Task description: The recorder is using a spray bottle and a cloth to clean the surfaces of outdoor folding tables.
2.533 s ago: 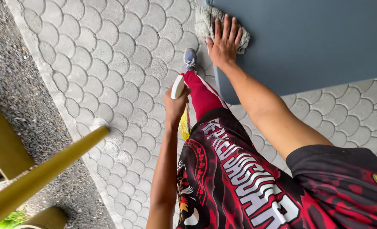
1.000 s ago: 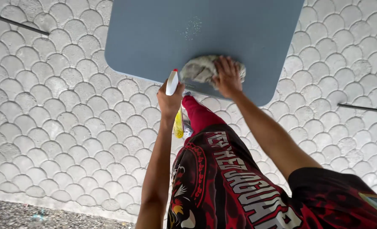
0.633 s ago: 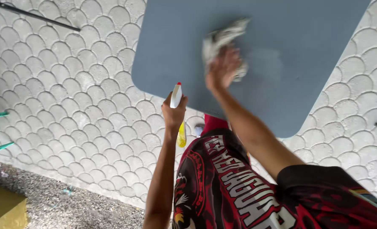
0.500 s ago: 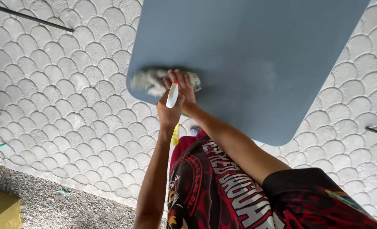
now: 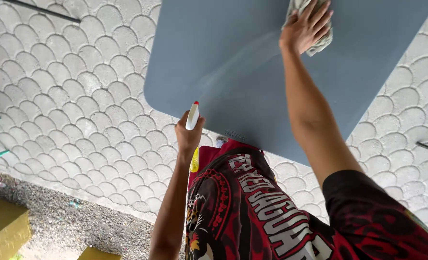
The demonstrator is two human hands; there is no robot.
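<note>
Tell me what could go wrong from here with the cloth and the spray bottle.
The right hand presses the cloth near the far side of the blue tabletop; part of it hangs loose and could slip free. The left hand holds the spray bottle beside the near edge, where it might knock the table.

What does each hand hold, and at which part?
The left hand grips a spray bottle around its neck, below the nozzle. The right hand presses flat on top of a cloth on the table.
</note>
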